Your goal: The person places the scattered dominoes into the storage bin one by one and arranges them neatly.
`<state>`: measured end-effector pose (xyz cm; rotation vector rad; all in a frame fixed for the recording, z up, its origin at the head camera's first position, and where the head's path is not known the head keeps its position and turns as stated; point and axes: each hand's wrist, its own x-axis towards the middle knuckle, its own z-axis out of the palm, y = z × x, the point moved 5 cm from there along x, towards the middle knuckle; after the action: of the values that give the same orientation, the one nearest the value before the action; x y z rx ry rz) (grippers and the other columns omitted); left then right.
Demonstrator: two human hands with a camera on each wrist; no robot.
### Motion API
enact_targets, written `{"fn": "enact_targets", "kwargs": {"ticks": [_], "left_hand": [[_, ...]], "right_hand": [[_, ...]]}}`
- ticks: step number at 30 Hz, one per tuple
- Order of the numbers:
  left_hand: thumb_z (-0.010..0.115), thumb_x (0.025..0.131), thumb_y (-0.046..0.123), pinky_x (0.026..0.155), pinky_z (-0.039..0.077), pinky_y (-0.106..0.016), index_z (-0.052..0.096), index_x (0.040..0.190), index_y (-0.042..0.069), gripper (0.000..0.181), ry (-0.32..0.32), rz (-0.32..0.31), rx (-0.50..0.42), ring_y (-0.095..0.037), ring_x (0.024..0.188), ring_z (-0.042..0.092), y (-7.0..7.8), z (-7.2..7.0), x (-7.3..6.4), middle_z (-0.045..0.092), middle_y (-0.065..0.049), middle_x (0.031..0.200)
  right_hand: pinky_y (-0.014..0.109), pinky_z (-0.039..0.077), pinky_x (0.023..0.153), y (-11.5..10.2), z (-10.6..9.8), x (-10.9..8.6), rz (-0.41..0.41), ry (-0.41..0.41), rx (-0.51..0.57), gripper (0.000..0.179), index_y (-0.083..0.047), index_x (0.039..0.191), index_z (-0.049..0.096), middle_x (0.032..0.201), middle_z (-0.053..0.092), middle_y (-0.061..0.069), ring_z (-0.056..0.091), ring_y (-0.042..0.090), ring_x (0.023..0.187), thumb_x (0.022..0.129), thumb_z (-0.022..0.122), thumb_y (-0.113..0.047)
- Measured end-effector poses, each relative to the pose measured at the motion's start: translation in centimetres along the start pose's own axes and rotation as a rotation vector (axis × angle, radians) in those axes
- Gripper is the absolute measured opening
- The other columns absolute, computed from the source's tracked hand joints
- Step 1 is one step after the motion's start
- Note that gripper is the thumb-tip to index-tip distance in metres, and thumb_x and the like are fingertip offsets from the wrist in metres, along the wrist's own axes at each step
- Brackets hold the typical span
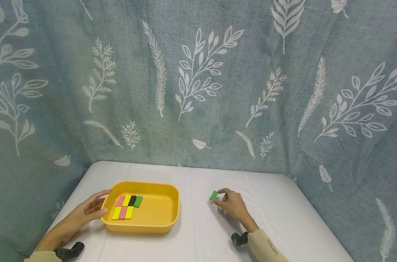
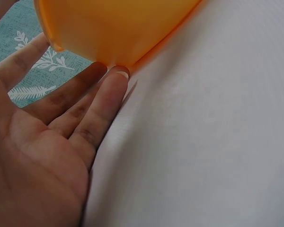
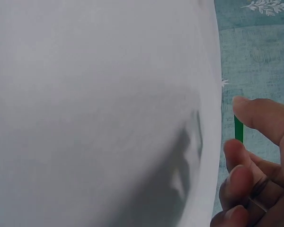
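Observation:
A yellow tray (image 1: 156,229) with rounded corners stands on the white-covered table. Inside, toward its left, flat rectangular tiles lie side by side in two rows: pink, yellow, black (image 1: 132,201) and green (image 1: 138,201) behind, yellow (image 1: 116,213), pink and yellow in front. My left hand (image 1: 88,211) rests against the tray's left end, fingers extended; in the left wrist view its fingertips (image 2: 114,78) meet the tray wall. Right of the tray, my right hand (image 1: 232,203) pinches another green tile (image 1: 213,195) between thumb and fingers. The right wrist view shows this tile edge-on (image 3: 238,130), raised above the tabletop.
White cloth (image 1: 198,240) covers the table. A blue-green curtain (image 1: 205,120) with white leaf prints hangs behind and along both sides. Black devices are at both wrists, the right one (image 1: 239,239) standing out beside the sleeve.

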<state>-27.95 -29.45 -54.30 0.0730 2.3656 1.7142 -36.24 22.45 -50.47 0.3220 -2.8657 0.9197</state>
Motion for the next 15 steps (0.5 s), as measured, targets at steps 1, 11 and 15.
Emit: {"fn": "enact_targets", "kwargs": {"ticks": [1, 11, 15], "left_hand": [[0.07, 0.099, 0.036, 0.11, 0.033, -0.071, 0.018, 0.165, 0.015, 0.087, -0.005, 0.004, 0.002, -0.053, 0.143, 0.034, 0.0, 0.0, 0.0, 0.028, -0.033, 0.159], [0.071, 0.099, 0.035, 0.112, 0.033, -0.068, 0.02, 0.165, 0.016, 0.085, -0.005, 0.008, -0.011, -0.052, 0.144, 0.034, 0.1, 0.1, -0.1, 0.029, -0.032, 0.16], [0.071, 0.098, 0.037, 0.112, 0.032, -0.068, 0.02, 0.165, 0.018, 0.086, 0.002, 0.002, -0.009, -0.051, 0.144, 0.034, 0.1, 0.1, -0.1, 0.03, -0.03, 0.16]], "right_hand": [[0.025, 0.042, 0.047, -0.2, 0.0, 0.0, -0.005, 0.0, -0.001, 0.048, -0.005, 0.123, 0.07, 0.068, 0.059, -0.006, 0.05, 0.01, 0.05, 0.087, 0.083, -0.035], [0.025, 0.043, 0.05, -2.1, -0.1, 0.0, -0.074, 0.012, -0.013, 0.047, -0.007, 0.121, 0.071, 0.067, 0.059, -0.009, 0.05, 0.008, 0.05, 0.087, 0.084, -0.035], [0.025, 0.043, 0.051, -2.8, -0.1, 0.1, -0.104, 0.007, -0.011, 0.048, -0.006, 0.122, 0.07, 0.067, 0.059, -0.009, 0.05, 0.008, 0.051, 0.087, 0.084, -0.035]]}}
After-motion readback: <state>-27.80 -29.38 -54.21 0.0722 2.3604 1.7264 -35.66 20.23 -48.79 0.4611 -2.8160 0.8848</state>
